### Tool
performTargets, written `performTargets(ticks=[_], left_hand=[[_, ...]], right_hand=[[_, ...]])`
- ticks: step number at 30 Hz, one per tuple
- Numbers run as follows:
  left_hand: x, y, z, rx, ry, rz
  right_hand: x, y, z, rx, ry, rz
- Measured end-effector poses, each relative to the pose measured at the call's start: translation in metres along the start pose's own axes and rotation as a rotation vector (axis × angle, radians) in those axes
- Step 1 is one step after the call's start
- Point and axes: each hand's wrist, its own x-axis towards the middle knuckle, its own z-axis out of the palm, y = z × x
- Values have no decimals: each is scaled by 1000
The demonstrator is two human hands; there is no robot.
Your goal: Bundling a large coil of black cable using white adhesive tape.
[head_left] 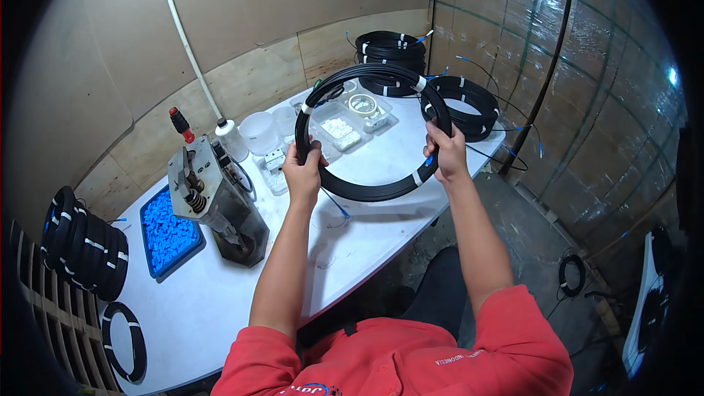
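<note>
in a corner between pale boarding (271, 0) and film-wrapped stacks (484, 51), at a white table (198, 323). holds a black cable coil (378, 192) above the tabletop, with the fingers of the left hand (302, 169) closed around the left side of the ring and those of the right hand (449, 150) closed around the right.

at left, includes a blue tray (149, 260) full of small blue pieces (167, 231), just beside a metal device (249, 227). beyond the ring, shows a clear tray with small white pieces (339, 130) and, next to it, a clear container with a roll of tape (352, 105). farther left, shows a round translucent tub (259, 133) beside a white bottle (231, 139).

hides parts of the clear containers and some of the fingers behind the ring. cannot make out the contents of tub or bottle. loses part of a pale object (639, 323) at far right to darkness, too dim to identify.
</note>
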Motion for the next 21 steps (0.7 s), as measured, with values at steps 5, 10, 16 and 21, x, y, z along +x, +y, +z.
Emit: performTargets(ticks=[5, 10, 16, 21], left_hand=[[7, 17, 3, 2, -27, 3], [17, 41, 2, 137, -66, 74], [24, 92, 12, 528, -174, 344], [20, 109, 19, 734, -342, 381]], right_hand=[[-12, 20, -4, 171, 30, 37], [-15, 36, -11, -12, -17, 67], [9, 14, -14, -371, -149, -190], [9, -26, 20, -557, -274, -394]])
